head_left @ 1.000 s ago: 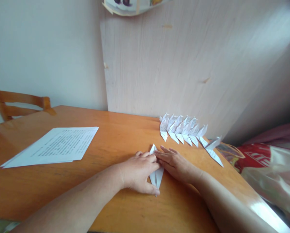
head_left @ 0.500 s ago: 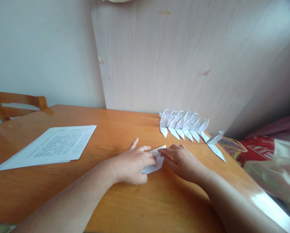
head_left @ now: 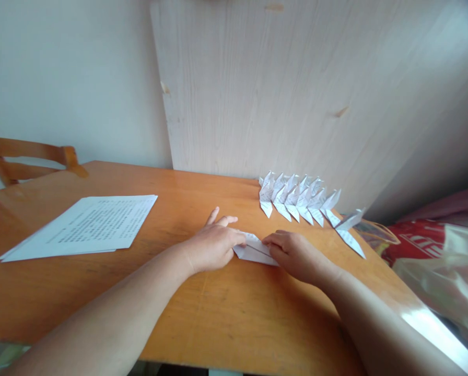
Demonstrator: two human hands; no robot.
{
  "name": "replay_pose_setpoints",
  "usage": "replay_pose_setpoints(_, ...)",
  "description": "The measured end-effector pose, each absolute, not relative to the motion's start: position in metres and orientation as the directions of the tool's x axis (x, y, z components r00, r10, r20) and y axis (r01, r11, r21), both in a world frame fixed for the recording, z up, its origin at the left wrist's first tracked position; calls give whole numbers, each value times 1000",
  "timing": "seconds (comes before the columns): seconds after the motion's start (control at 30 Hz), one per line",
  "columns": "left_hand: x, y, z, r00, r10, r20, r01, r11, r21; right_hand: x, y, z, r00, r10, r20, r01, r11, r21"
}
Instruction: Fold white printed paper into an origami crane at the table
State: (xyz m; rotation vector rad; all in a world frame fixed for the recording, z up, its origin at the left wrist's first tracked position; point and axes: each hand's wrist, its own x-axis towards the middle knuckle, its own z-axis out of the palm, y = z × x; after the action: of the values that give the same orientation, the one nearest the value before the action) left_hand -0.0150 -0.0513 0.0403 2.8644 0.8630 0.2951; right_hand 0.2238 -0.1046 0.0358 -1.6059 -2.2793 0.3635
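Note:
A small folded sheet of paper point(head_left: 254, 254) lies on the table between my hands, with a crease line running along its length. My left hand point(head_left: 216, 244) pinches its left end between thumb and forefinger, while the other fingers stick up and apart. At the opposite end, my right hand point(head_left: 296, 255) is closed on the paper with its fingers bent, covering that corner. Behind my right hand stand several folded paper pieces point(head_left: 292, 197) in close rows, their pointed tips up. One more folded piece point(head_left: 349, 230) stands apart at the right.
A stack of printed sheets point(head_left: 96, 224) lies on the left of the wooden table point(head_left: 202, 324). A wooden chair back point(head_left: 34, 154) is beyond the left edge. Red and clear plastic bags point(head_left: 418, 243) sit off the right edge. A pale board point(head_left: 249, 94) stands behind.
The folded paper has turned so that it lies more lengthwise between my hands. My left hand has shifted to the paper's left end. The view has tilted slightly.

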Motion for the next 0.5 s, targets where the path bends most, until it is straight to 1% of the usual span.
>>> replay_pose_setpoints(0.17,-8,-47,33,763,626,162,597,-778,195,214,-116,39,-414,910,15,754,352,-555)
replay_pose_setpoints(0.3,-4,-46,31,758,626,183,587,-778,225,214,-118,41,-443,895,-57,698,305,-648)
replay_pose_setpoints(0.4,-3,-48,31,780,597,187,558,-799,224,218,-115,42,-417,907,-51,702,286,-653)
replay_pose_setpoints(0.5,-2,-50,33,794,582,178,547,-811,209,221,-111,41,-369,929,39,721,312,-619)
